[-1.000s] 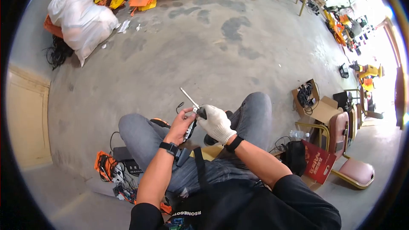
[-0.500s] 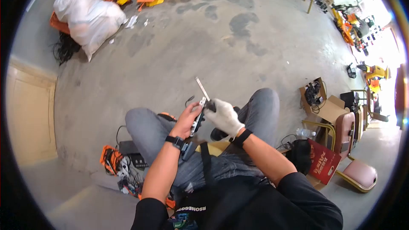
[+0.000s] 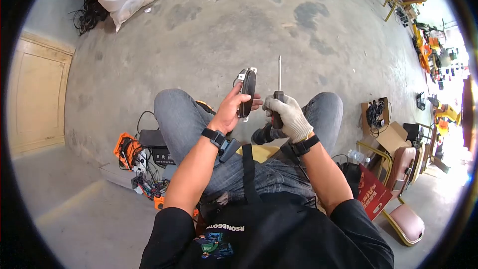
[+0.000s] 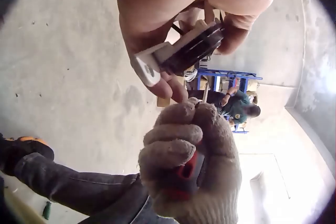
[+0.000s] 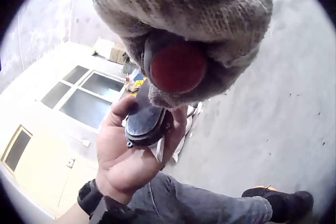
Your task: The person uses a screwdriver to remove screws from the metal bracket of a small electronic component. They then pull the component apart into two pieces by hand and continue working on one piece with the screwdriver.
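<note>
Two hands of yours are at work over your lap, close together. Your bare left hand (image 3: pixel 230 111) pinches a dark, oval-ended module (image 3: pixel 248 93): the thumb (image 3: pixel 242 98) presses on one side, and the other fingers bend behind it, with fingertips (image 3: pixel 258 103) poking out toward three o'clock. That module sits just past twelve o'clock from the middle of the head view, its long side running roughly from twelve to six, with white tabs (image 3: pixel 242 76) at its ends.

Your right hand (image 3: pixel 291 115), in a knitted glove, is wrapped round the handle of a screwdriver (image 3: pixel 280 77). From the left wrist you see the gloved fingers folded together over its red and black grip (image 4: pixel 184 175); from the right wrist, the round red butt shows below your palm. Its shaft points to twelve o'clock, on the module's three o'clock side and apart from it. Your left fingertips lie just beside the glove; whether they touch, you cannot tell.

Farther out on the floor, a heap of orange parts and cables (image 3: pixel 130 153) lies between eight and nine o'clock, a cardboard box of black cable (image 3: pixel 376 114) at three, and a red bag (image 3: pixel 373 195) at four.
</note>
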A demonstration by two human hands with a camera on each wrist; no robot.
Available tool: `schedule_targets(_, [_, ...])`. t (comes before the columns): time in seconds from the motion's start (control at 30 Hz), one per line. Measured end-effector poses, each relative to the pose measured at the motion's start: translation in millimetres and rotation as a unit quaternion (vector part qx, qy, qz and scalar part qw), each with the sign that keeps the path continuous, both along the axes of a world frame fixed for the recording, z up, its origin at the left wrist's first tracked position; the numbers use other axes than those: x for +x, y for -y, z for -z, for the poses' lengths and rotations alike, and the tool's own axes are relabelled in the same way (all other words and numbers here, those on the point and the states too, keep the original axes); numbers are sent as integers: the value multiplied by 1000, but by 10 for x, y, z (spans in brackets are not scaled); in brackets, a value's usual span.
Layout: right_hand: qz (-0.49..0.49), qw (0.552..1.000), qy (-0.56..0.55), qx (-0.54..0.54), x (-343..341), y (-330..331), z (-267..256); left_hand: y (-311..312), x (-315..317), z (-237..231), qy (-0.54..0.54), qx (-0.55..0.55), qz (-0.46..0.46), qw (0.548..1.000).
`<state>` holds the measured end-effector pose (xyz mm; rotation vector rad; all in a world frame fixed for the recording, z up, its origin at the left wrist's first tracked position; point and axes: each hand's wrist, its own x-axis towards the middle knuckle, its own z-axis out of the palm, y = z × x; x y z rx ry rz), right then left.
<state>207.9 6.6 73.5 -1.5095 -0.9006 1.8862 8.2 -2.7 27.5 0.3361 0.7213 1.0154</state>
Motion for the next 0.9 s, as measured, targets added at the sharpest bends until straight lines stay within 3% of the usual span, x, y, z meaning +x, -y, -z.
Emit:
schedule_targets(0.1, [-13,1000,1,25,-7,-1,-3,2,-14,21,15,1,3,1000])
schedule_targets(0.27, [-32,999,30,11,-34,-9,-181,33,21,23,-107,42,17,993])
schedule_targets(0.43, [-33,998,43,43,-50,28,-129,-8,2,-70,-60,28,20,998])
schedule_targets(0.5, [-31,992,101,68,-63,39,-117,-6,7,-76,-48,27,18,998])
schedule_targets(0.63, [-58,981,162,90,-109,30,-135,15,73,-4,-146,55,25,987])
schedule_targets(0.73, [-109,948,239,177,-138,39,-79,-1,72,30,-179,64,37,981])
schedule_targets(0.8, [-149,892,333,266,-171,68,-126,15,83,21,-222,54,42,973])
schedule_targets(0.9, [-160,893,333,257,-199,95,-132,33,93,23,-219,36,38,974])
